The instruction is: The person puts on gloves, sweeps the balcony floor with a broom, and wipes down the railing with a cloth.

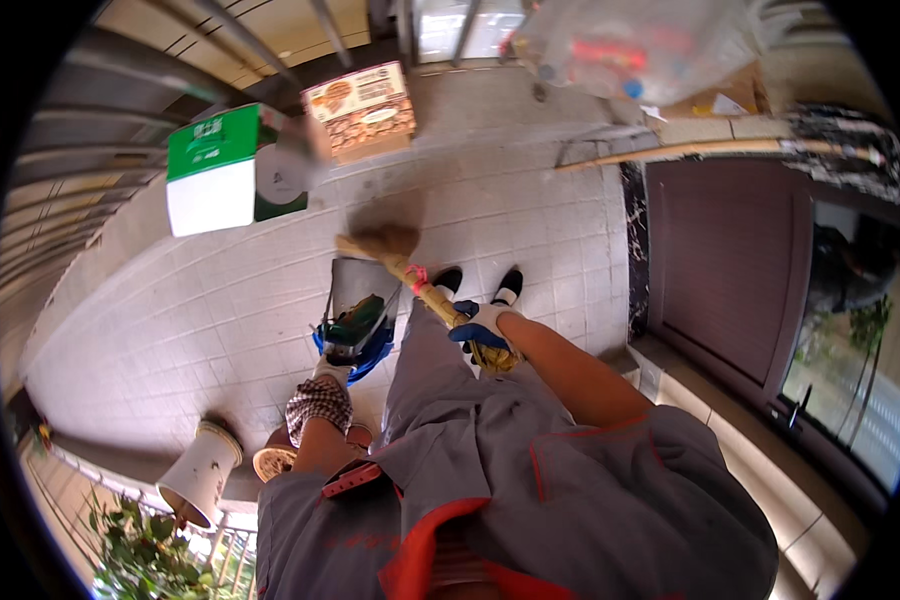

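My right hand (484,326), in a white and blue work glove, grips the thick handle of a straw broom (397,259). The broom head rests near the tiled floor, just beyond the dustpan mouth, and its neck carries a pink tie. My left hand (332,367), in a light glove below a checkered sleeve cover, is at the near end of a dustpan (356,281) and is closed around its handle or the bag there. Inside the dustpan lies something dark green, and blue plastic (371,360) shows beneath it. The fingers of this hand are mostly hidden.
A green and white box (214,169) and a printed carton (364,109) stand by the railing. A full plastic bag (630,52) lies at the top right, near a wooden stick (675,152). The purple door (727,262) is on the right; a white pot (202,472) is at lower left.
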Motion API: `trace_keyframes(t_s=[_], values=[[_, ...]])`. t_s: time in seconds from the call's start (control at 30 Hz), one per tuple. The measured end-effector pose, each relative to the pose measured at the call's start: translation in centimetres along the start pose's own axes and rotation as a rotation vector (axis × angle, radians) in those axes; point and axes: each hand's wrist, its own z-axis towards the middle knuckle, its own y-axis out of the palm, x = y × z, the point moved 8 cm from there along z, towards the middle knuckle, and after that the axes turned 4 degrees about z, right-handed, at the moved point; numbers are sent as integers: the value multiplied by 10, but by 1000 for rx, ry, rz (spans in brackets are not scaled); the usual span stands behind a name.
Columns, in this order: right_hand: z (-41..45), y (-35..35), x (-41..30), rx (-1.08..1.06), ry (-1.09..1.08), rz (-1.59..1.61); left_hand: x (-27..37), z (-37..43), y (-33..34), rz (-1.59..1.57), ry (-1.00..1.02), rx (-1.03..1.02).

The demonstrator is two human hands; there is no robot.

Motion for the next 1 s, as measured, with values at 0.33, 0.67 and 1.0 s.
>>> trace_keyframes(t_s=[0.33,0.67,1.0], values=[[-136,31,174,150,-223,751,47,42,-48,258,137,-196],[-185,91,281,390,-358,1626,251,4,29,1073,416,-256],[-281,99,349,1211,-1130,1246,405,-75,153,1489,729,-484]])
